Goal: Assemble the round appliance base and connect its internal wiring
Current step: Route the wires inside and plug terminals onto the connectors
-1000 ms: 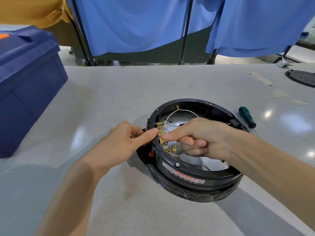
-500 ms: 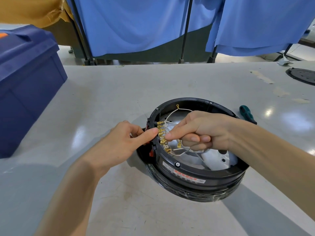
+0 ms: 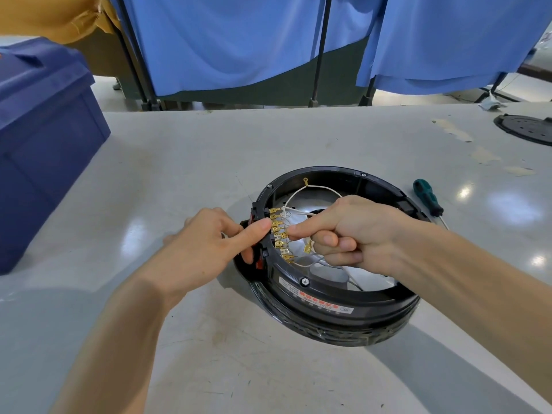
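Two bare hands meet at the 9 o'clock side of the round base [image 3: 325, 297], which lies open side up on the grey table [image 3: 209, 150], a little toward 4 o'clock from the middle of my view. A row of brass terminals [image 3: 279, 234] lines the inner wall of the ring at 9 o'clock. White wires [image 3: 294, 211] run from them across the shiny metal floor inside. One wire ends in a ring terminal [image 3: 305, 181] against the wall at 12 o'clock. A red and white label [image 3: 316, 300] sits on the outer wall at 6 o'clock.

Left hand [image 3: 206, 246]: the index finger lies straight along the top of the rim beside the terminals, the thumb presses the outer wall below, and the rim is pinched between them.

Right hand [image 3: 355, 231]: the index fingertip touches the terminal row. The other fingers curl tightly round a bunch of the white wires. A loose terminal [image 3: 308, 245] hangs just beside the knuckles.

Surroundings: a green-handled screwdriver [image 3: 427, 197] lies just outside the base at 2 o'clock. A black disc [image 3: 525, 128] lies farther off, also at 2 o'clock. A dark blue crate [image 3: 41, 138] stands at 9 o'clock, well apart. Blue cloth [image 3: 239, 40] hangs on dark poles at 12 o'clock, behind the table.
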`<state>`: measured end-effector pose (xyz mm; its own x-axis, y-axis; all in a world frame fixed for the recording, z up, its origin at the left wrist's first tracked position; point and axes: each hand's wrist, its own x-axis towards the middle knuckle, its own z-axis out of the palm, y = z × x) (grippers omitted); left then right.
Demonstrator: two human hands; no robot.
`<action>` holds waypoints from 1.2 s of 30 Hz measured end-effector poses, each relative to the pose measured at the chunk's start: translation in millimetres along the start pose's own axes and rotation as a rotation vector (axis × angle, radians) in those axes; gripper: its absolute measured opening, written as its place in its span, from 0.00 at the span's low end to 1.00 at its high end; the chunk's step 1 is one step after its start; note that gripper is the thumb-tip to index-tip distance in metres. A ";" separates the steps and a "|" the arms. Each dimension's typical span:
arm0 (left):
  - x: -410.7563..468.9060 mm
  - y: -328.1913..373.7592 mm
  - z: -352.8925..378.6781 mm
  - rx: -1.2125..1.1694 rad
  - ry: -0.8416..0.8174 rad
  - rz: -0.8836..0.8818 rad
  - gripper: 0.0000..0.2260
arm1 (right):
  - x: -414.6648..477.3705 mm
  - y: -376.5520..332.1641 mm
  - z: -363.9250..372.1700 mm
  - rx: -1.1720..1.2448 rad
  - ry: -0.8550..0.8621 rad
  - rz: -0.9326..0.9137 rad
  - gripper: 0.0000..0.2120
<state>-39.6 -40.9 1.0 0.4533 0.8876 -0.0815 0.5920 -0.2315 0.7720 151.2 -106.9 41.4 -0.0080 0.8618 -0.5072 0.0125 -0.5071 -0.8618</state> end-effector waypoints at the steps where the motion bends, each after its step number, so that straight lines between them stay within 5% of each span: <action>1: -0.8 1.4 0.3 -0.003 0.001 0.007 0.29 | -0.2 0.7 0.5 0.006 0.021 -0.002 0.06; 10: -3.1 4.5 0.5 -0.020 -0.006 0.009 0.28 | -1.1 5.7 6.8 0.084 0.120 -0.019 0.07; 36: -2.9 4.0 3.8 0.005 0.006 0.042 0.30 | -4.7 5.3 5.4 0.164 0.043 0.061 0.08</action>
<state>-35.9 -45.9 2.0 0.4740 0.8794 -0.0451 0.5759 -0.2708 0.7714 145.9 -113.8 39.2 0.0302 0.8274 -0.5608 -0.1514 -0.5508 -0.8208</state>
